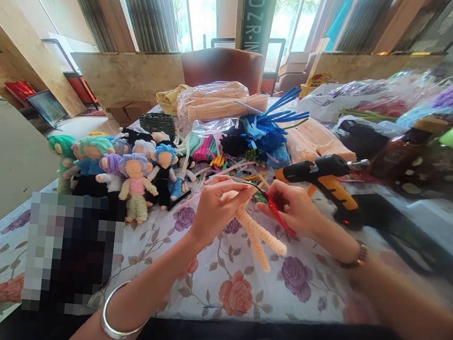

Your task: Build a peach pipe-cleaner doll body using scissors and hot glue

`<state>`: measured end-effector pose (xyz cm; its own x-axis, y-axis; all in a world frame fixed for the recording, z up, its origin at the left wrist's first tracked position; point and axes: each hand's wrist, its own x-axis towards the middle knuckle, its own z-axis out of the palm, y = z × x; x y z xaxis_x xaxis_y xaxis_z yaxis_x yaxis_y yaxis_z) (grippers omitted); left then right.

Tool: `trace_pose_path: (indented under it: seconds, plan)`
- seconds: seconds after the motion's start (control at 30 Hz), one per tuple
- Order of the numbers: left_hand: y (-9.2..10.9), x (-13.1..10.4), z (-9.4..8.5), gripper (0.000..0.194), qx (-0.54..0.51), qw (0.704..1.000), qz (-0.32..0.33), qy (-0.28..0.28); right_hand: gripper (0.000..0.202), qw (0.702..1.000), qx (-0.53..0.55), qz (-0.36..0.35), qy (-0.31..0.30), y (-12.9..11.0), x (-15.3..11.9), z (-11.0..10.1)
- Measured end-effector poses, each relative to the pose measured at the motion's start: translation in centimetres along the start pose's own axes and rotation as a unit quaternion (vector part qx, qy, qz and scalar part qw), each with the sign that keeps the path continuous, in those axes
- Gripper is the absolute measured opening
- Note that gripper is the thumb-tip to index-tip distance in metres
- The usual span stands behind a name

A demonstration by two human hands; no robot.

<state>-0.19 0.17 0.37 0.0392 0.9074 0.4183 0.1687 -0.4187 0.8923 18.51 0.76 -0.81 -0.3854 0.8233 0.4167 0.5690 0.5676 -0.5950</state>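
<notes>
My left hand [221, 207] is closed around the upper part of a peach-coloured doll body [264, 236] made of fuzzy pipe cleaner. Its two coiled legs stick out below my fingers, down to the right. In my right hand [297, 206] is a pair of red-handled scissors [280, 215], gripped by the handles. Their dark blades point left and reach my left fingertips; what lies between the blades is too small to tell. My left fingers hide the rest of the doll body.
Several finished dolls [135, 182] stand at the left. Bundles of blue pipe cleaners [270, 129] and a wrapped peach bundle [220, 102] lie at the back. A glue gun [322, 179] is right of my right hand, near bagged materials [377, 99]. A flowered tablecloth [207, 291] covers the table.
</notes>
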Motion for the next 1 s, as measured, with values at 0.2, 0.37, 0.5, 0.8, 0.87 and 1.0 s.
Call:
trace_pose_path:
  seconds: [0.2,0.37,0.5,0.8,0.87,1.0]
  plan:
    - [0.0,0.0,0.0,0.006,0.013,1.000,0.000,-0.006,0.040,0.995,0.064,0.062,0.046,-0.3,0.1,-0.2]
    - [-0.2,0.0,-0.1,0.012,0.019,1.000,0.006,-0.019,0.036,0.996,-0.010,0.067,0.053,0.2,0.5,-0.3]
    - [-0.1,0.0,-0.1,0.013,0.020,1.000,0.002,-0.020,0.029,0.987,-0.112,0.102,0.045,0.2,0.7,-0.4]
    - [0.3,0.1,-0.5,0.015,0.045,0.998,-0.008,0.051,0.016,0.955,-0.265,0.122,-0.045,-0.3,0.4,-1.5]
    - [0.2,0.3,-0.8,0.014,0.051,0.997,0.004,0.064,0.017,0.944,-0.296,0.120,-0.082,-0.2,0.1,-1.7]
    - [0.0,0.6,-1.2,0.015,0.028,0.998,0.006,0.052,0.019,0.938,-0.318,0.079,-0.112,0.1,-0.9,-1.5]
